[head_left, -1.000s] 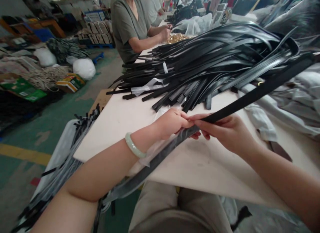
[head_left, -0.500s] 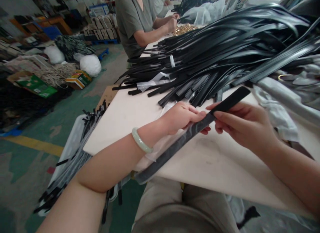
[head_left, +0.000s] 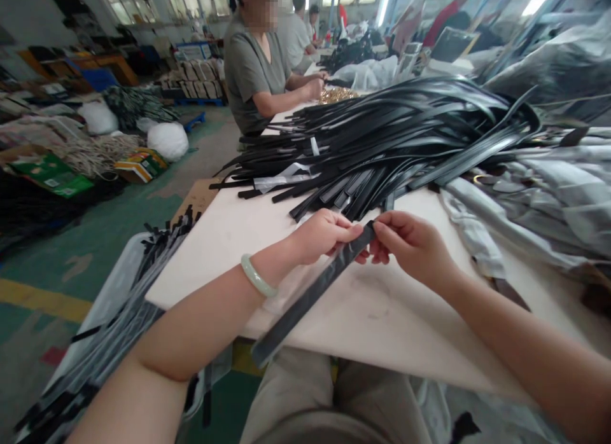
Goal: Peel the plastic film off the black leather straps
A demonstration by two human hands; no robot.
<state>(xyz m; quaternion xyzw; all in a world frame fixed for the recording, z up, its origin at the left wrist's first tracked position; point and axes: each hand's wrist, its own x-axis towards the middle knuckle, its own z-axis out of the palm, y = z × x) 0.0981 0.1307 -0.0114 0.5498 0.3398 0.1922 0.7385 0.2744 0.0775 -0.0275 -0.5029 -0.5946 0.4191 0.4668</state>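
A flat black strap (head_left: 310, 291) in a thin clear plastic sleeve slants across the table's front edge, its lower end above my lap. My left hand (head_left: 324, 234), with a pale green bangle on the wrist, is closed around the strap just below its upper end. Right at that end, my right hand (head_left: 405, 240) pinches the tip between thumb and fingers. The two hands almost touch. Just beyond them lies a large pile of black straps (head_left: 405, 132), their ends pointing left and toward me.
The white table (head_left: 200, 253) carries white-wrapped bundles (head_left: 482, 240) at the right. A translucent bin (head_left: 105, 304) of sleeved straps stands on the floor at the left. Across the table's far left edge, a co-worker (head_left: 258, 69) handles something near gold-coloured pieces (head_left: 338, 95).
The bare black end that stuck out past my right hand no longer shows; the sleeve now reaches near the tip. My right hand has come to the strap's end. The camera view has tilted up.
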